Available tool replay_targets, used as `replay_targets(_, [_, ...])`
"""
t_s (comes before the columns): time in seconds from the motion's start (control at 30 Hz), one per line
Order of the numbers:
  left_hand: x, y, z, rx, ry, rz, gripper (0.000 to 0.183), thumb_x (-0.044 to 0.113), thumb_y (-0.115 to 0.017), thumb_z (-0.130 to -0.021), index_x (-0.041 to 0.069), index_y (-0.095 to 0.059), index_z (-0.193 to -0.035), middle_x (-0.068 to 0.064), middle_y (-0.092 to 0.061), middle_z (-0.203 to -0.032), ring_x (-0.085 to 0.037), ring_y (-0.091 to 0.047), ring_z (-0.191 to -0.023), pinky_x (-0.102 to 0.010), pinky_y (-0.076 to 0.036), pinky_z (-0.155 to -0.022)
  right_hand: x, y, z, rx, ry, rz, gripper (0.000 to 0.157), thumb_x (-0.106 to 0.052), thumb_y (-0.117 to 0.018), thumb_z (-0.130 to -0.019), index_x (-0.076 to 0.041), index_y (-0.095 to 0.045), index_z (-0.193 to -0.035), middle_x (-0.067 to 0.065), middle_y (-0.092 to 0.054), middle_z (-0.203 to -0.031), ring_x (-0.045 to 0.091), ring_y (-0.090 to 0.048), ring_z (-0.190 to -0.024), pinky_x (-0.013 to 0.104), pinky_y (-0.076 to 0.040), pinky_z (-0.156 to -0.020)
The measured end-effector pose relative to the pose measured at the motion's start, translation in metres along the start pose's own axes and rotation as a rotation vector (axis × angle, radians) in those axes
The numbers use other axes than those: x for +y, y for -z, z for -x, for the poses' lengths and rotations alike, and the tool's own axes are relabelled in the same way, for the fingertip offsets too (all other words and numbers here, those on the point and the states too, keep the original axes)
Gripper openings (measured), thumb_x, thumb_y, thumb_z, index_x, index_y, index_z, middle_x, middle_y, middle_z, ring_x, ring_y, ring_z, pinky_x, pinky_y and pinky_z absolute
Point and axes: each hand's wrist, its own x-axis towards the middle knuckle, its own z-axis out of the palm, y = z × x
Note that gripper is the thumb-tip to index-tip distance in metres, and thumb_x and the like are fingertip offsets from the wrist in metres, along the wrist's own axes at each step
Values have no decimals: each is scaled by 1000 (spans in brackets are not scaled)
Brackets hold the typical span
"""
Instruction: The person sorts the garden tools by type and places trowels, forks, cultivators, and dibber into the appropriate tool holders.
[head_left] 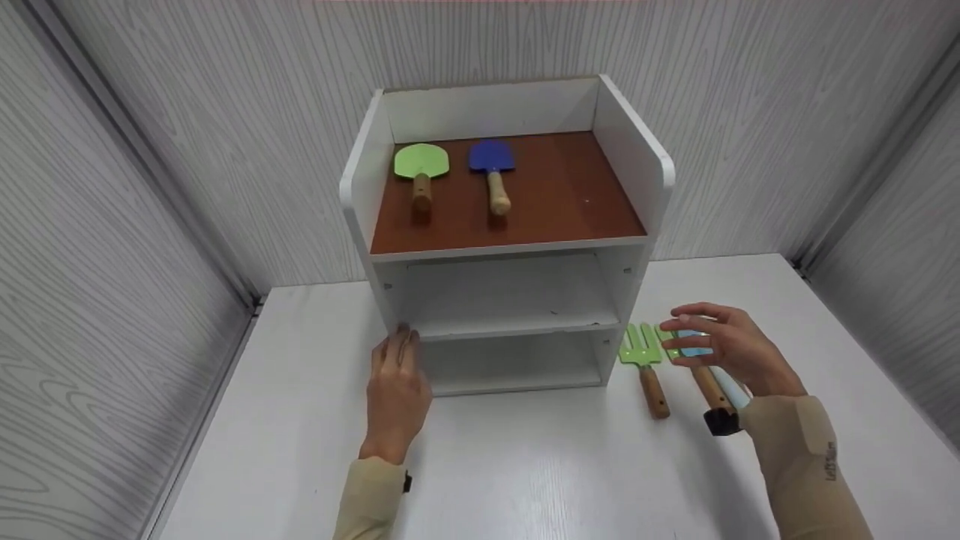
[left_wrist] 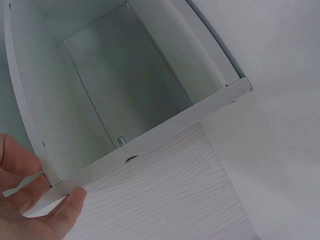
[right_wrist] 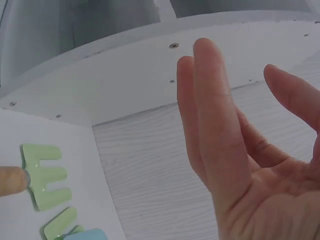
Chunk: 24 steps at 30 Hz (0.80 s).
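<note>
A white shelf unit (head_left: 517, 330) with a red-brown top stands against the back wall. My left hand (head_left: 397, 382) holds the front edge of its left side panel; in the left wrist view, fingers (left_wrist: 70, 210) lie on both sides of that edge. My right hand (head_left: 731, 345) hangs with spread fingers to the right of the unit, holding nothing. Under and beside it on the table lie a green hand fork (head_left: 641, 349) with a wooden handle, a second green fork (head_left: 666, 341) and a light-blue tool (head_left: 694, 341), partly hidden by that hand.
On the unit's top lie a light-green hand shovel (head_left: 421, 161) and a blue hand shovel (head_left: 491, 155), both with wooden handles toward the front. Raised side walls (head_left: 637, 127) border the top. The white table (head_left: 525, 465) runs toward the front; grey wood-grain walls enclose it.
</note>
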Motion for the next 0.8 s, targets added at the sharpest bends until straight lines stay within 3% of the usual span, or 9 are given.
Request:
replay_targets(0.27, [1,1,0,23,-17,-11,51,-20,-68,-76,-15,-60,-125,-28,-58,-130,-47,-56,-114,-50,-56,-90,11,19,-1,29,-41,-19,23,-21,-61,-103,-9,-60,-123,3,-74,-109,19,-73,-96,35,-61,-81])
replay_targets(0.6, [-1,0,2,24,-8,-1,52,-20,-69,-75,-15,-60,-126,-29,-57,-131,-48,-56,-114,-49,-57,-88,30,45,-6,62,-127,36,42,-28,-61,-103,0,-47,-131,-3,-71,-104,17,-72,-98,39,-58,-89])
replay_targets(0.8, [1,1,1,21,-12,0,52,-20,-69,-75,-15,-59,-126,-29,-57,-132,-48,-56,-115,-49,-56,-90,34,59,-3,69,-141,67,59,-27,-59,-104,11,-35,-143,2,-69,-109,16,-71,-99,36,-58,-89])
